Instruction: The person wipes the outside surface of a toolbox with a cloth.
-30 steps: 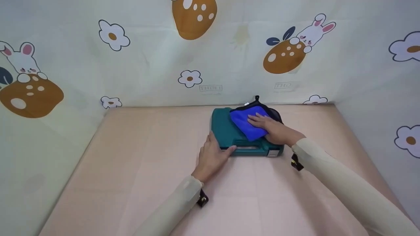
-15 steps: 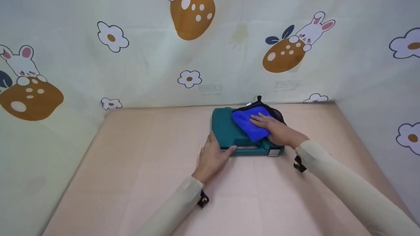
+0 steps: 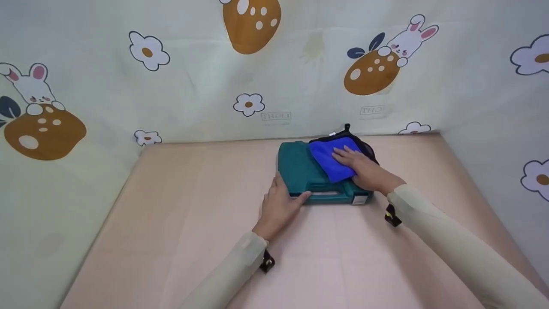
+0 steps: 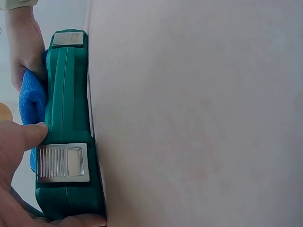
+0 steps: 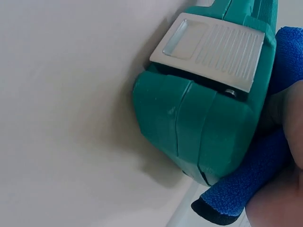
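Observation:
A green plastic carrying case (image 3: 294, 165) lies flat near the back wall, its handle (image 3: 328, 198) and silver latches facing me. My left hand (image 3: 276, 210) grips its front left corner, thumb on top by the handle and fingers along the side. The left wrist view shows one latch (image 4: 64, 163) close to that thumb. My right hand (image 3: 362, 169) lies with extended fingers on a blue cloth (image 3: 328, 156) with black edging, pressing it onto the lid's right part. In the right wrist view, a fold of the cloth (image 5: 255, 172) hangs over the case's side, below the other latch (image 5: 208, 49).
The case rests on a pale pinkish-beige table (image 3: 206, 206). Behind it stands a light wall covering (image 3: 193, 86) printed with flowers, rabbits and brown fruit, which continues along both sides. Dark straps (image 3: 266, 261) hang at both wrists.
My right hand and the blue cloth have slid to the right and slightly back across the lid, uncovering more of its middle. The left hand keeps its hold and the case stays put.

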A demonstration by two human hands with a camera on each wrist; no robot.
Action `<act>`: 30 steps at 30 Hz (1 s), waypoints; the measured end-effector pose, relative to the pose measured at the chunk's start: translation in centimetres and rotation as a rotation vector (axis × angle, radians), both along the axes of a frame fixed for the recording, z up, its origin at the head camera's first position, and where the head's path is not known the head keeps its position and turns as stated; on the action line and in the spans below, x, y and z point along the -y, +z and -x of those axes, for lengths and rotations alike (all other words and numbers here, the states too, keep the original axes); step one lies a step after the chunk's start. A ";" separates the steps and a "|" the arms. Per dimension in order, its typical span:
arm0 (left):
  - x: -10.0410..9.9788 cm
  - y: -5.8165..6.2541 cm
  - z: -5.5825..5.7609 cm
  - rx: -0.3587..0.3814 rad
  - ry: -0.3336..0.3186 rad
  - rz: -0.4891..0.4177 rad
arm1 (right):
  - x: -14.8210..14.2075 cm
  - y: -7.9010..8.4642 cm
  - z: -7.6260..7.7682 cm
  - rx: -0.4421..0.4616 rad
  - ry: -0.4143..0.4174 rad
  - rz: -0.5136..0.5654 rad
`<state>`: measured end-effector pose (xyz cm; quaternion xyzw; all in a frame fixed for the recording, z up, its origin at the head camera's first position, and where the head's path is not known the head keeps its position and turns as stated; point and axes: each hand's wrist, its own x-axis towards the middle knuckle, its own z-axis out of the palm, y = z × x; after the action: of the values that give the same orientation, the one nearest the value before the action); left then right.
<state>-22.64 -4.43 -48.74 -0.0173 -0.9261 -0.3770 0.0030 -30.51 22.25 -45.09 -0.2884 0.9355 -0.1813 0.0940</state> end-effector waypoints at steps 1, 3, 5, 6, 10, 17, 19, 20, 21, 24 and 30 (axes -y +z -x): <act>0.0 0.0 0.0 0.006 0.003 0.000 | 0.0 0.0 0.0 0.000 0.002 -0.003; -0.1 0.1 0.0 0.017 0.006 -0.003 | 0.1 0.1 -0.1 0.002 0.004 -0.006; -0.2 0.1 0.0 0.021 0.004 -0.008 | 0.0 0.1 -0.3 0.009 0.001 -0.007; -0.2 0.1 0.0 0.020 0.003 -0.009 | -0.1 0.1 -0.4 0.014 -0.003 -0.005; -0.2 0.1 -0.1 0.009 0.006 -0.009 | -0.1 0.1 -0.9 0.033 -0.008 0.016; -0.2 -0.1 0.1 -0.003 0.014 0.009 | 0.0 0.1 -2.2 0.040 -0.023 0.041; -0.2 -0.2 0.0 -0.006 0.014 0.013 | 0.1 0.1 -2.5 0.033 -0.027 0.050; -0.2 -0.2 0.0 -0.009 0.013 0.014 | 0.1 0.1 -2.7 0.030 -0.027 0.053; -0.2 -0.2 0.0 -0.012 0.012 0.015 | 0.1 0.1 -2.8 0.029 -0.027 0.056; -0.2 -0.1 0.0 -0.015 0.011 0.019 | 0.2 0.2 -3.2 0.022 -0.026 0.061; -0.1 -0.1 0.0 -0.018 0.014 0.024 | 0.5 0.2 -3.8 0.009 -0.020 0.049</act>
<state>-22.61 -4.29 -48.80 -0.0144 -0.9305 -0.3657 0.0139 -26.67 21.78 -44.90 -0.2805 0.9331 -0.2063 0.0895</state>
